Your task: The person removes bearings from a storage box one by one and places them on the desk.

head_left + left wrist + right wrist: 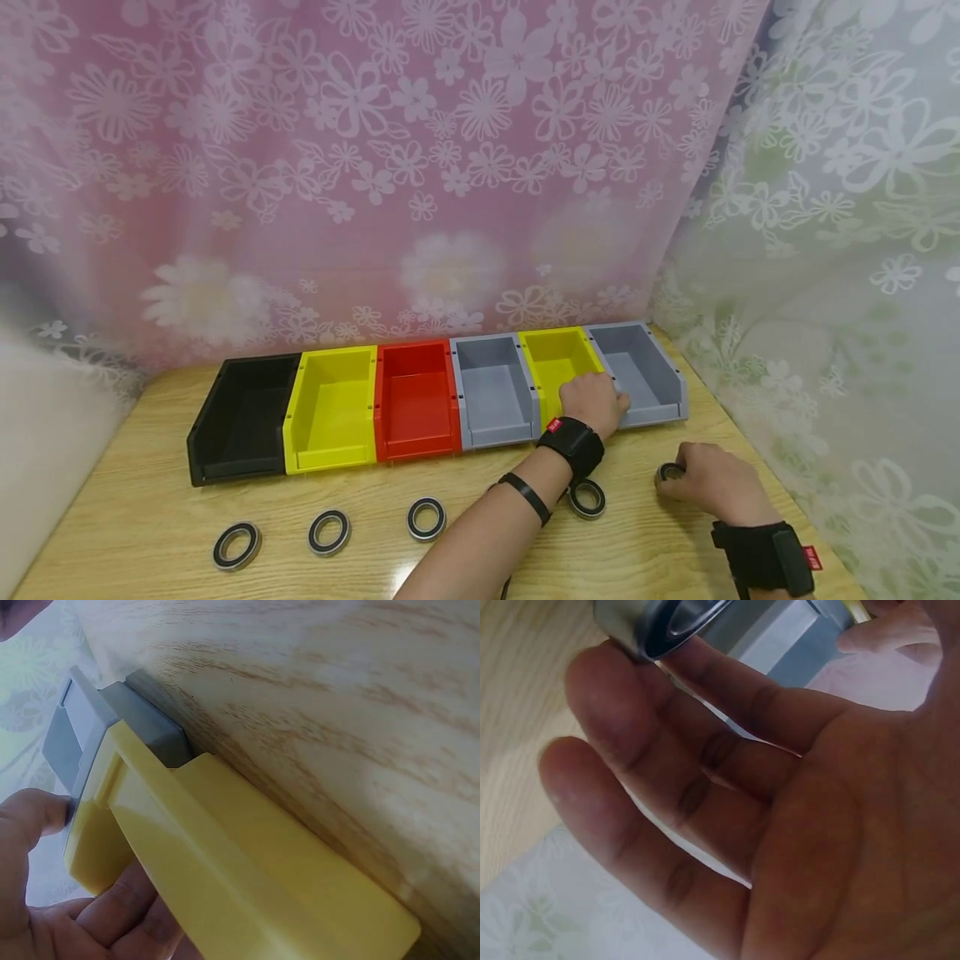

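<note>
At the right of the table, my right hand (718, 482) pinches a ball bearing (670, 472), a metal ring with a dark seal. The right wrist view has this bearing (619, 622) at the fingertips, only partly in frame. My left hand (596, 400) grips the side wall between the right-hand yellow bin (553, 350) and the grey bin (637, 354) at the row's right end. In the left wrist view the fingers are inside the yellow bin (187, 832), with the thumb by the grey bin (142, 724). Another bearing (601, 499) lies below my left wrist.
Leftward along the row stand a second grey bin (534, 423), a red bin (416, 400), a yellow bin (330, 408) and a black bin (243, 417). Three bearings lie in front, including one bearing (255, 533) at left. Floral curtains (420, 167) hang behind and at right.
</note>
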The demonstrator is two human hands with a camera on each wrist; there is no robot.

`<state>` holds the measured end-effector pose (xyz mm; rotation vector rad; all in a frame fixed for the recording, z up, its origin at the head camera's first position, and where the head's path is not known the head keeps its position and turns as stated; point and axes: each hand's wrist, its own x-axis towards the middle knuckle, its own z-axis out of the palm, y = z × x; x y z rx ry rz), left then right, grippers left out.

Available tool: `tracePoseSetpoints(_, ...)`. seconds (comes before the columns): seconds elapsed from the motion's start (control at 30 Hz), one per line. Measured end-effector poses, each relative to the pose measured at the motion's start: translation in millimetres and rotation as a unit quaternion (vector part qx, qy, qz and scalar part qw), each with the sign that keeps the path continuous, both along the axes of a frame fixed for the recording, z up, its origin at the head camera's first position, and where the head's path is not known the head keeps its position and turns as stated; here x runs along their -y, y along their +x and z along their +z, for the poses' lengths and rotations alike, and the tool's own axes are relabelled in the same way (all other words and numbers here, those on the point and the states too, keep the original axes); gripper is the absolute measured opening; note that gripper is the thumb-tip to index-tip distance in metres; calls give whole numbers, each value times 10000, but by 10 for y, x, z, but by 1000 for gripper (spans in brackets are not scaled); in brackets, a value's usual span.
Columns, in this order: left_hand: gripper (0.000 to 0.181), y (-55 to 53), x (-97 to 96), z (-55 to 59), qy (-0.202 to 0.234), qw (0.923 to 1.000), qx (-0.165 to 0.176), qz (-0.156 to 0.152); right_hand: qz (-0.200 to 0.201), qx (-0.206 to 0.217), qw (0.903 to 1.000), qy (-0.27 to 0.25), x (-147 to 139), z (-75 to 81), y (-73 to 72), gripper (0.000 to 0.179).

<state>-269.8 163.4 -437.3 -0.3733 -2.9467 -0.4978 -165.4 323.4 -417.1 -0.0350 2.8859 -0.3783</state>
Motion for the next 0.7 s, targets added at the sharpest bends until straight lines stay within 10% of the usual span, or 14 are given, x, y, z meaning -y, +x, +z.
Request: tracePoseSetpoints(0.7,63,3,12,-29,69,9999,89,-38,74,84,9999,22,3,-106,-22,36)
